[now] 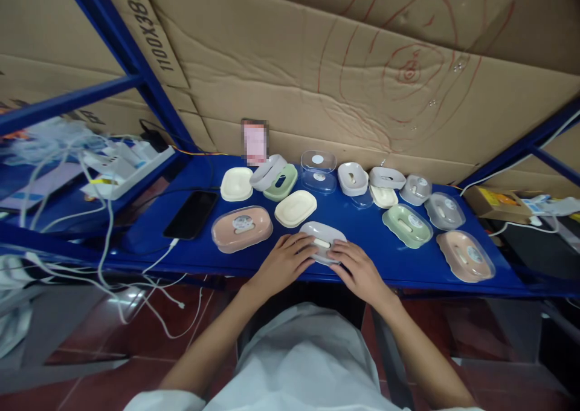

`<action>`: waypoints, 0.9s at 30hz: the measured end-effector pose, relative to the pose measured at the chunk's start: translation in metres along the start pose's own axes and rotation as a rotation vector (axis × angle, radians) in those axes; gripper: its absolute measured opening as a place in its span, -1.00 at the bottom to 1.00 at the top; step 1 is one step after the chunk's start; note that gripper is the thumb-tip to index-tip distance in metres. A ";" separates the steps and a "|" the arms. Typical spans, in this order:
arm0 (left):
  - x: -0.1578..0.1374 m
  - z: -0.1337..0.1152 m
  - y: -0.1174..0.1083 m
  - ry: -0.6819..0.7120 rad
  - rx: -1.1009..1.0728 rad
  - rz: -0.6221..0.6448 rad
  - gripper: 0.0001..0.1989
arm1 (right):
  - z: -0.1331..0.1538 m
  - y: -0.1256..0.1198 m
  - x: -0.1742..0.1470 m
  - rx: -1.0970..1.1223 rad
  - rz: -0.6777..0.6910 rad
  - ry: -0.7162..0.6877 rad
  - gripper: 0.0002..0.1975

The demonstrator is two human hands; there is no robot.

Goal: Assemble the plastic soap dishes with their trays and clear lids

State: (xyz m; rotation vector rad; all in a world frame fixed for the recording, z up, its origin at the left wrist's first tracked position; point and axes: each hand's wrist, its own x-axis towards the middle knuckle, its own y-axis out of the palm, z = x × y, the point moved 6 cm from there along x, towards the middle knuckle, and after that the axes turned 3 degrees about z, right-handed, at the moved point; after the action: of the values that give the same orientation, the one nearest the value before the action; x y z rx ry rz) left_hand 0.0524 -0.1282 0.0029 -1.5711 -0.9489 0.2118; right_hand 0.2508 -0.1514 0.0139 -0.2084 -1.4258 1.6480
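A grey soap box (324, 232) with a pale bar-shaped piece in its middle slot sits at the table's front edge. My left hand (290, 258) holds its left end, fingers laid along the rim and top. At the opposite end, my right hand (357, 267) grips it, the thumb low at the near side. Just beyond it lies a cream oval tray (296, 208). To the left is a pink soap box (242, 228) under a clear lid with a round sticker. A green lidded box (408, 225) stands to the right.
Behind are a cream tray (236, 184), a tilted grey box body (268, 173), a green base (281, 182) and clear lids (319, 170). More boxes, including a pink one (466, 255), line the right. A black phone (190, 215) on a white cable and a power strip (131, 172) lie left.
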 end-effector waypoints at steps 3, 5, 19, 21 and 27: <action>0.002 -0.001 -0.002 -0.023 -0.025 0.021 -0.73 | -0.035 -0.012 0.020 -0.020 -0.022 0.049 -0.65; 0.002 -0.001 -0.003 -0.047 -0.043 0.024 -0.72 | -0.069 -0.018 0.038 -0.124 -0.073 0.166 -0.57; -0.006 0.006 -0.004 -0.104 -0.187 -0.046 -0.74 | -0.109 -0.019 0.038 -0.111 -0.134 0.539 -0.50; -0.007 0.007 -0.006 -0.112 -0.213 -0.063 -0.73 | -0.096 -0.024 0.031 -0.002 -0.159 0.478 -0.51; -0.010 0.014 -0.009 -0.234 -0.329 -0.117 -0.39 | -0.047 -0.009 0.011 0.215 -0.074 0.239 -0.54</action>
State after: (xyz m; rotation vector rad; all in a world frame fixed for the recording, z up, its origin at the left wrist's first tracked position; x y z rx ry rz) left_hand 0.0326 -0.1251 0.0039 -1.8099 -1.3057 0.1651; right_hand 0.2795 -0.1121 0.0115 -0.2186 -1.0579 1.6417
